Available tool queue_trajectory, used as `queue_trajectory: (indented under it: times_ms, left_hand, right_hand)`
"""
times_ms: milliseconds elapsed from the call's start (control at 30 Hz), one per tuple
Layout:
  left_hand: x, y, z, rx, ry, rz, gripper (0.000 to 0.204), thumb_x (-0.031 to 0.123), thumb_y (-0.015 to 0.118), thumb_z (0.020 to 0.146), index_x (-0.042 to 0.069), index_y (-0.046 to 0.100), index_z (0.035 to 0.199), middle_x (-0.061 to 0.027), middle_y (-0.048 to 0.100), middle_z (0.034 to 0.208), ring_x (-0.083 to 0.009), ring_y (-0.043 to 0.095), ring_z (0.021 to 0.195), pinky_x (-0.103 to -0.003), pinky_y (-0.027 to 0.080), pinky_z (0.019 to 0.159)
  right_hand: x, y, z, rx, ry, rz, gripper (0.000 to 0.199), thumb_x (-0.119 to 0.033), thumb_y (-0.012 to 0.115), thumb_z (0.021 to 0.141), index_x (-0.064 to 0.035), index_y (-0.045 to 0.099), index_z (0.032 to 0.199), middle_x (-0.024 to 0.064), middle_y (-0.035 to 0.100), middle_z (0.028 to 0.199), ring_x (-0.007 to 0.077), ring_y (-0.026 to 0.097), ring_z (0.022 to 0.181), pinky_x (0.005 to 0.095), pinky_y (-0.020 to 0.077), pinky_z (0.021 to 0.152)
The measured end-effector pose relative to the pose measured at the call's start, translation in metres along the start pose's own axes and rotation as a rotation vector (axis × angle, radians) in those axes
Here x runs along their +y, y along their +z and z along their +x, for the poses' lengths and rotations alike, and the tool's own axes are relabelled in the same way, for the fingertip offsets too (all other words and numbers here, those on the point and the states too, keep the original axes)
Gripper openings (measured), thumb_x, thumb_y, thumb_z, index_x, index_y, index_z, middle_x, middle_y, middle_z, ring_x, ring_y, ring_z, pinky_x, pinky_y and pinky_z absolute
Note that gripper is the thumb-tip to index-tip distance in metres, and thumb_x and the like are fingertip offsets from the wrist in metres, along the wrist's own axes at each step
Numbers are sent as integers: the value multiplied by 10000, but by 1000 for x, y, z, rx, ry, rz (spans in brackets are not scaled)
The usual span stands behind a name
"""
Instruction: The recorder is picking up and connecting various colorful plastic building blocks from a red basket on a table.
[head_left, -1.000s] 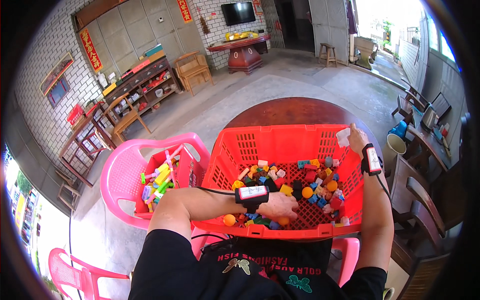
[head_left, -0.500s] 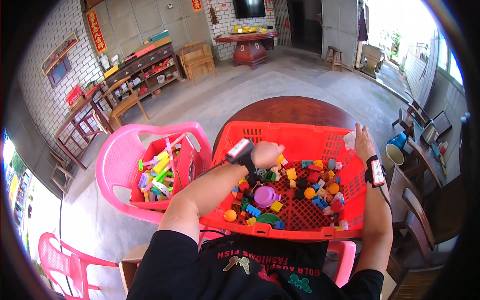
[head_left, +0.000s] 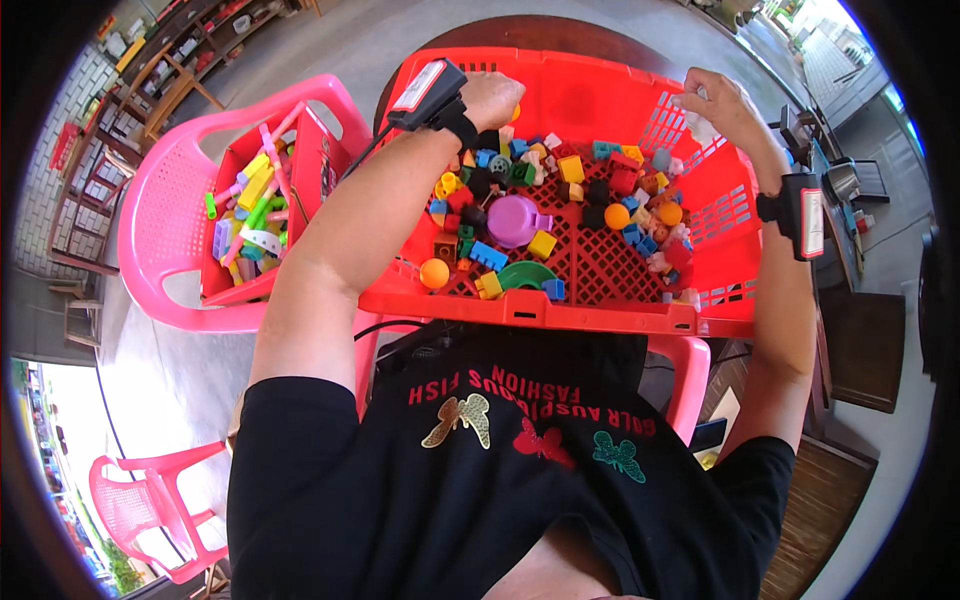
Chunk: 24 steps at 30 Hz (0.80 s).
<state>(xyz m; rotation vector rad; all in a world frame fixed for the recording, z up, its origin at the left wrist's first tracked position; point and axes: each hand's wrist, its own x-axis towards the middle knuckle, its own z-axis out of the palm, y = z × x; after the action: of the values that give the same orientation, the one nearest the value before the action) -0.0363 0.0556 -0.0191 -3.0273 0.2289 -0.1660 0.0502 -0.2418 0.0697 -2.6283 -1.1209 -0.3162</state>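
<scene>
My left hand (head_left: 490, 98) is curled closed over the back left part of a red plastic basket (head_left: 590, 317). Something orange shows at its fingertips; most of what it may hold is hidden. Over the basket's back right corner, my right hand (head_left: 728, 108) has its fingers bent around a crumpled white piece (head_left: 702, 128), tissue or thin plastic. Within the basket are a purple cup-like toy (head_left: 512, 222), a green curved piece (head_left: 525, 275), orange balls (head_left: 434, 273), a yellow block (head_left: 542, 244), a blue brick (head_left: 488, 256) and many small toy bricks.
A pink plastic chair (head_left: 160, 190) at the left bears a red box (head_left: 232, 165) of colourful toy sticks. Behind the basket shows a round brown table (head_left: 540, 30). Another pink chair (head_left: 130, 500) stands lower left. Wooden furniture (head_left: 865, 350) is at the right.
The view has tilted down, so the basket and chair sit higher in the picture. My right hand's fingers, stretched up before, are now bent. My left hand stays closed.
</scene>
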Motion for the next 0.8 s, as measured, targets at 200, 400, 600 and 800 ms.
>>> queue_trajectory:
  times_ms: [200, 400, 600, 800]
  left_hand:
    - [8, -6, -1, -222, -37, 10, 324, 217, 685, 691, 132, 610, 995, -106, 644, 915, -295, 609, 908, -425, 482, 711]
    - [29, -4, -1, -210, 87, 48, 308, 82, 616, 705, 157, 622, 1004, -89, 642, 938, -283, 599, 935, -404, 479, 727]
    - [53, -18, -7, -386, 114, 343, 248, 19, 635, 665, 62, 663, 908, -113, 654, 849, -287, 637, 821, -406, 505, 619]
    - [44, -10, -6, -543, 202, 64, 505, 184, 763, 608, 83, 604, 1076, -122, 618, 1019, -256, 590, 975, -392, 485, 746]
  right_hand:
    - [-57, -3, -11, -357, -173, -198, 184, -172, 569, 762, -1, 520, 717, 158, 576, 814, 329, 543, 817, 406, 423, 725]
    - [-56, 51, -26, -285, -350, -115, 207, 9, 501, 743, -41, 534, 941, 163, 588, 899, 337, 554, 905, 406, 445, 758]
    - [-2, 96, -40, -395, -123, 43, 159, 33, 565, 681, -24, 591, 828, 105, 608, 800, 242, 590, 793, 344, 469, 693]
    - [-16, 105, -27, -536, -101, 88, 193, -61, 625, 680, -26, 598, 868, 93, 615, 850, 259, 591, 830, 355, 460, 713]
